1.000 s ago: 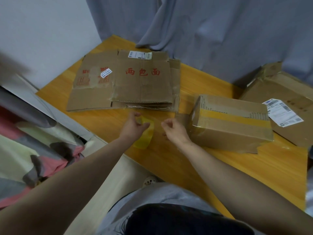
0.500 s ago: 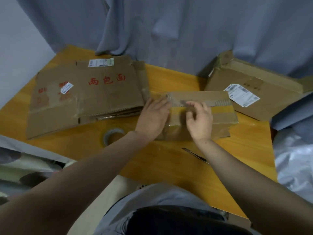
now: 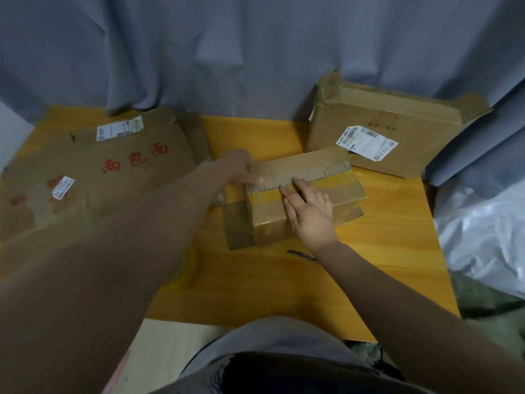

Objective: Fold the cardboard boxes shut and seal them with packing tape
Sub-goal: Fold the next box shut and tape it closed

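Near the orange wooden table's (image 3: 383,251) far edge, the left hand (image 3: 241,167) grips the small brown yellow-taped cardboard box's (image 3: 309,167) flap while the right hand (image 3: 311,213) presses flat, fingers spread.

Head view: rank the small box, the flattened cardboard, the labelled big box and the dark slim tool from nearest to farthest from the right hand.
1. small box: under the right hand, touched by it.
2. dark slim tool: just beside the wrist, on the near side.
3. labelled big box: behind, to the right.
4. flattened cardboard: far left.
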`<state>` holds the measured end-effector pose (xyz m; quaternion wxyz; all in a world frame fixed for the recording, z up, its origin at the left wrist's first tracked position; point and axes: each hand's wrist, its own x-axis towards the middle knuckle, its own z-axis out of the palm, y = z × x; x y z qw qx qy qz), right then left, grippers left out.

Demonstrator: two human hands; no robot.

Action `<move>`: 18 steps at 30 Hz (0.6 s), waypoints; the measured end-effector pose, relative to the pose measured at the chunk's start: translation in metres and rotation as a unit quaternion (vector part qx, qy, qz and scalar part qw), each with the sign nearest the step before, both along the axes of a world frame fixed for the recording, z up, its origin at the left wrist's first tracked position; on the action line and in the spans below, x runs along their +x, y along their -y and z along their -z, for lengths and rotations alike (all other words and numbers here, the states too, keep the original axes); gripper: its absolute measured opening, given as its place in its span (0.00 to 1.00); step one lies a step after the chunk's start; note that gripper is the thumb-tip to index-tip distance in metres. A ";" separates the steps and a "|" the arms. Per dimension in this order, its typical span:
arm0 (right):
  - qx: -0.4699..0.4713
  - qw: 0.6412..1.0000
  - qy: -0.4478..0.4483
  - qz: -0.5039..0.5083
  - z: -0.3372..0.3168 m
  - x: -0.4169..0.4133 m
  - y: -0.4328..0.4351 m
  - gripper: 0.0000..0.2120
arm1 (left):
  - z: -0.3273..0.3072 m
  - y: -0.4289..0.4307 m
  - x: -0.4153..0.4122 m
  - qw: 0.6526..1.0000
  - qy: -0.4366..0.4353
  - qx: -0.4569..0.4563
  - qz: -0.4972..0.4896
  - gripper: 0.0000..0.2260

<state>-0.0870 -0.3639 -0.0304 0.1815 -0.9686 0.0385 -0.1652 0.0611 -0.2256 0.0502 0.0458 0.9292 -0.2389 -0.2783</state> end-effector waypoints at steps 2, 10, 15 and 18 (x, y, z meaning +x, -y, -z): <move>0.007 1.000 -0.013 -0.011 -0.002 0.002 0.002 0.19 | 0.003 -0.003 0.006 0.999 -0.045 -0.010 -0.023 0.22; 0.374 0.891 0.036 0.255 -0.009 -0.041 0.002 0.18 | 0.001 -0.021 -0.001 0.993 -0.084 -0.051 -0.067 0.26; 0.590 0.760 -0.147 0.229 -0.021 -0.011 -0.023 0.23 | 0.004 -0.038 -0.017 0.986 -0.069 -0.088 -0.123 0.46; 0.585 0.771 -0.163 0.190 -0.036 0.012 -0.022 0.26 | 0.003 -0.044 -0.036 0.962 -0.071 -0.151 -0.218 0.33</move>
